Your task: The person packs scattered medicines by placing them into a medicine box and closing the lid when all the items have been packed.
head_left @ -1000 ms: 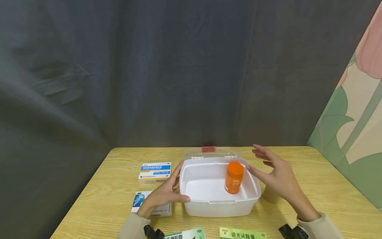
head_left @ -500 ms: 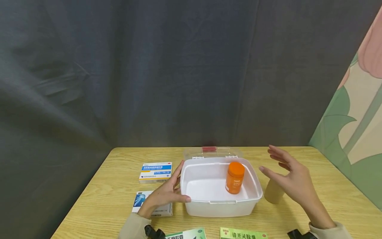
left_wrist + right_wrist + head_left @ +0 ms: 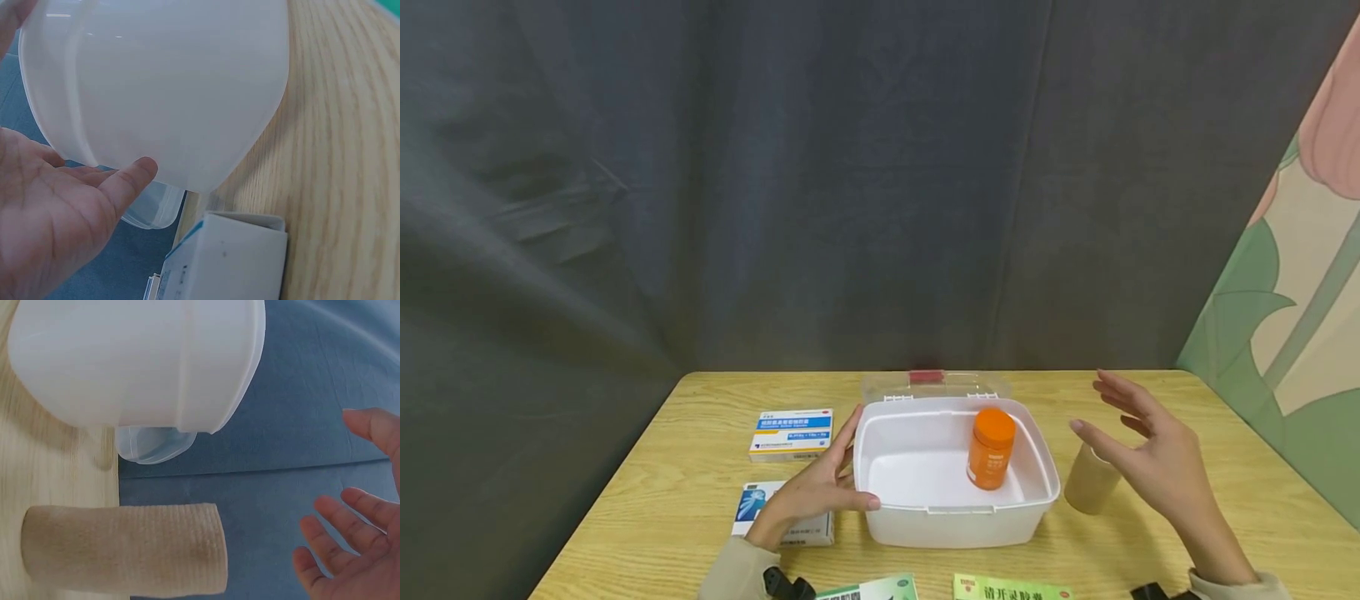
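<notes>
A white plastic box (image 3: 955, 527) stands with its lid (image 3: 958, 383) tipped back. An orange bottle (image 3: 991, 450) leans inside at the right. My left hand (image 3: 817, 492) holds the box's left end, thumb at the front corner and fingers along the side; in the left wrist view, a fingertip (image 3: 147, 165) presses the wall. My right hand (image 3: 1161, 467) hovers to the right of the box with fingers spread and holds nothing. Below and left of it, a tan ribbed bandage roll (image 3: 125, 550) stands upright on the table, partly hidden by that hand in the head view.
Two medicine boxes lie left of the plastic box: a blue and white one (image 3: 791, 433) and a white one (image 3: 808, 532) partly behind my left hand. Near the front are two green medicine boxes, one left (image 3: 880, 588) and one right (image 3: 1011, 587). A dark curtain (image 3: 880, 183) hangs behind the table.
My right hand has moved right, away from the box's right rim, and more of the bandage roll shows. My left hand stays at the box.
</notes>
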A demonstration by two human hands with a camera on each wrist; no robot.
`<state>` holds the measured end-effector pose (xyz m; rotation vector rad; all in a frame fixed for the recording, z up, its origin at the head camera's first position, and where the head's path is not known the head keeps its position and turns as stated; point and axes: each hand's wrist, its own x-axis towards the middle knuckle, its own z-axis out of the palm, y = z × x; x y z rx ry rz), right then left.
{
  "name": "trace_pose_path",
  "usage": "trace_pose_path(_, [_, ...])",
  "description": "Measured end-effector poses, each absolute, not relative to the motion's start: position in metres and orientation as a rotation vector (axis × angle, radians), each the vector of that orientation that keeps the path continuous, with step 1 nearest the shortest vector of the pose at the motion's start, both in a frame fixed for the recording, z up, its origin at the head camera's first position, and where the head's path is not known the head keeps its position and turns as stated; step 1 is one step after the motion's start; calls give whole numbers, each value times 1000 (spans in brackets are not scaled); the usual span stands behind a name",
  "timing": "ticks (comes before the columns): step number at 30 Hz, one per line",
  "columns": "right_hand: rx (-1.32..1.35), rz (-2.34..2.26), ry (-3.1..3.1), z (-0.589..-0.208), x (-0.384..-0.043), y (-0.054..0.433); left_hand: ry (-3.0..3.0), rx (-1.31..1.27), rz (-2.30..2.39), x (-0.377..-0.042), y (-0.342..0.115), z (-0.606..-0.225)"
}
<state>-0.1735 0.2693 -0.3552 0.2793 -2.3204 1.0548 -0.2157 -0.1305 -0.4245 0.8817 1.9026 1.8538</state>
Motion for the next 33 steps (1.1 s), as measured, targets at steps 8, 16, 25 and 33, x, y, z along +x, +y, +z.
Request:
trace_pose_path(8, [214,1102,-2318,-361,-171,280,1918,881,1848,-216,-130,-425])
trace_pose_path(16, [226,1125,-2306,-364,-168,291,1911,874,1840,-216,-130,-425])
trace_pose_path(25, [280,1176,-2327,-370,-170,300,1929,871,1834,-216,-130,-423])
trace_pose_path(33, [413,1324,-2316,-379,-177,309,1920,873,1850,-216,-131,-425])
